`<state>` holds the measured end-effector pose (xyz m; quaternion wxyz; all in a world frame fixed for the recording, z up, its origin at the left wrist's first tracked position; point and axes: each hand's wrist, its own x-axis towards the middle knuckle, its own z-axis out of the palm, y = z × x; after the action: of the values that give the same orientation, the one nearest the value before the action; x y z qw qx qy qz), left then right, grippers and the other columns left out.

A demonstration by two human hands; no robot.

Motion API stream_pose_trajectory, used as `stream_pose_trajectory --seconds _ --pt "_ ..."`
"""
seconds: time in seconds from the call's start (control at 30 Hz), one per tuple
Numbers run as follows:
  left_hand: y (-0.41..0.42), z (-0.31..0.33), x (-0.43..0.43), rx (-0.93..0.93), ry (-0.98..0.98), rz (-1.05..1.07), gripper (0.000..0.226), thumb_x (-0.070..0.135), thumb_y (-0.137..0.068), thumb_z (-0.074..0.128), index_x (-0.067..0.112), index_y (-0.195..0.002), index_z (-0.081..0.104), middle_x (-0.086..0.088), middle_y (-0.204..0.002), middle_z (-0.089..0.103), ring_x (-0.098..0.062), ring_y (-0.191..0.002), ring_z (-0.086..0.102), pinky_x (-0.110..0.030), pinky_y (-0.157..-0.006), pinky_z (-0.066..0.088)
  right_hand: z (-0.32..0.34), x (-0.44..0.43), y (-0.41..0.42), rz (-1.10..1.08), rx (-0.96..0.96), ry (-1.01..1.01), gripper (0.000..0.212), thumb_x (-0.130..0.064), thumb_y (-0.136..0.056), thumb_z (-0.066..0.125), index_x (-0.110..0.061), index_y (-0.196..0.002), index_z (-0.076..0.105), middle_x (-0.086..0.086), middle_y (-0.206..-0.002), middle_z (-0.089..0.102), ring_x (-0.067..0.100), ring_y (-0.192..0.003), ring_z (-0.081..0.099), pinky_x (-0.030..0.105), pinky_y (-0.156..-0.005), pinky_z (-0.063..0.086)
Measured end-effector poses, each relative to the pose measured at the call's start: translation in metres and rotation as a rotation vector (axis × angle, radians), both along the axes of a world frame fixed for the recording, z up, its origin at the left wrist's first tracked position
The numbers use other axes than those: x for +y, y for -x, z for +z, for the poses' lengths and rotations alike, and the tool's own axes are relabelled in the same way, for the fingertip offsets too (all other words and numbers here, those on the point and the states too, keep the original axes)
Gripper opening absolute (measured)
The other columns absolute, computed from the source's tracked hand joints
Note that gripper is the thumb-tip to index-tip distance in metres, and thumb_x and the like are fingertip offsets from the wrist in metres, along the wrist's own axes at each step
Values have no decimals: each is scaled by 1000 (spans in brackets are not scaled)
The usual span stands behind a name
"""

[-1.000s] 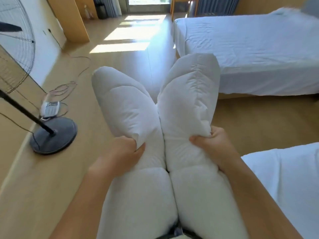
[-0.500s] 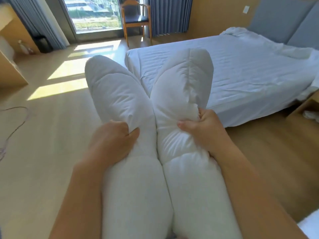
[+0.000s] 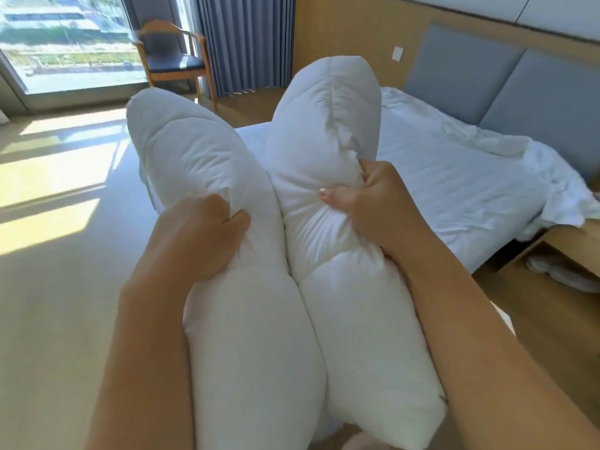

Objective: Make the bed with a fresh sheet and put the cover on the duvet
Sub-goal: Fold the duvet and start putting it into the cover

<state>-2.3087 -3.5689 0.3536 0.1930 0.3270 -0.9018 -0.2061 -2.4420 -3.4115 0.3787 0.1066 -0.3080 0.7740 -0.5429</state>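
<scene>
Two fat lobes of the white duvet [image 3: 253, 352] rise in front of the person, the bundle doubled over and carried upright between the forearms, its lower end close to the body at the bottom of the view. The left hand [image 3: 201, 232] has its fingers curled into the left lobe, bunching the fabric; the right hand [image 3: 376, 206] pinches a deep fistful of the right lobe, thumb pressed flat across the gathers.

It looks light for its bulk, soft and very compressible, with no stiffness at all. Any part not held is likely to flop or slide loose. The smooth shell may slip through a shallow pinch, so deep handfuls like these suit it. For feeding it into a cover, the corners seem the better places to take hold, though none is plainly in view here.

Beyond the lobes lies the bed [image 3: 487, 251], its white sheet [image 3: 448, 190] spread fairly flat over the near part. More rumpled white fabric [image 3: 506, 141] sits toward the grey headboard [image 3: 470, 66] and hangs over the far corner; whether that is the cover I cannot tell. A wooden chair [image 3: 172, 56] stands by the window [image 3: 65, 43] and blue curtain [image 3: 243, 43], and sunlight falls across the pale floor [image 3: 48, 303].
</scene>
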Motion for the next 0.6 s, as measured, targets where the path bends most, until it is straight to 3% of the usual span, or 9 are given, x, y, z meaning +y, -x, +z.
stream_pose_trajectory --seconds 0.1,0.23,0.33,0.4,0.5,0.53,0.6 --pt "94 13 -26 16 54 2 42 36 -88 49 7 -57 50 -5 -62 50 -16 -59 45 -27 -49 25 11 -27 98 17 24 22 19 -17 -82 68 -8 -99 69 -4 -77 69 15 -79 67 27 -73 52" --pt "221 20 -48 57 99 96 44 35 -87 50 9 -52 44 -6 -59 48 -17 -57 44 -28 -49 23 15 -62 236 118 90 81 17 -15 -82 67 1 -88 65 17 -73 60 29 -68 60 32 -64 50" --pt "318 23 -59 50 118 174 45 33 -88 49 10 -51 42 -5 -58 46 -16 -56 42 -28 -49 22 17 -89 340 216 98 118 18 -12 -83 66 6 -86 62 29 -82 64 35 -69 63 38 -63 53" --pt "379 28 -72 27 113 218 45 32 -89 48 9 -51 41 -4 -56 46 -16 -55 42 -29 -49 22 20 -110 407 259 55 142 16 -10 -83 67 6 -83 62 25 -78 64 25 -67 62 33 -62 51" --pt "461 26 -101 19 103 279 45 34 -88 47 10 -49 41 -2 -53 46 -15 -54 42 -28 -48 22 17 -145 499 318 -27 159 5 -10 -82 67 -8 -78 67 0 -67 66 11 -66 64 22 -60 51" --pt "487 16 -114 20 84 291 45 35 -87 46 10 -50 42 -2 -52 47 -16 -55 44 -28 -49 23 8 -158 529 331 -35 172 1 -12 -83 67 -12 -82 68 -5 -69 67 9 -68 65 21 -63 52" --pt "536 -23 -134 22 0 347 43 40 -89 43 9 -60 52 -4 -61 57 -23 -64 53 -30 -53 29 -30 -189 579 255 102 53 21 -23 -86 65 -11 -102 63 -3 -82 68 15 -80 66 29 -72 52"
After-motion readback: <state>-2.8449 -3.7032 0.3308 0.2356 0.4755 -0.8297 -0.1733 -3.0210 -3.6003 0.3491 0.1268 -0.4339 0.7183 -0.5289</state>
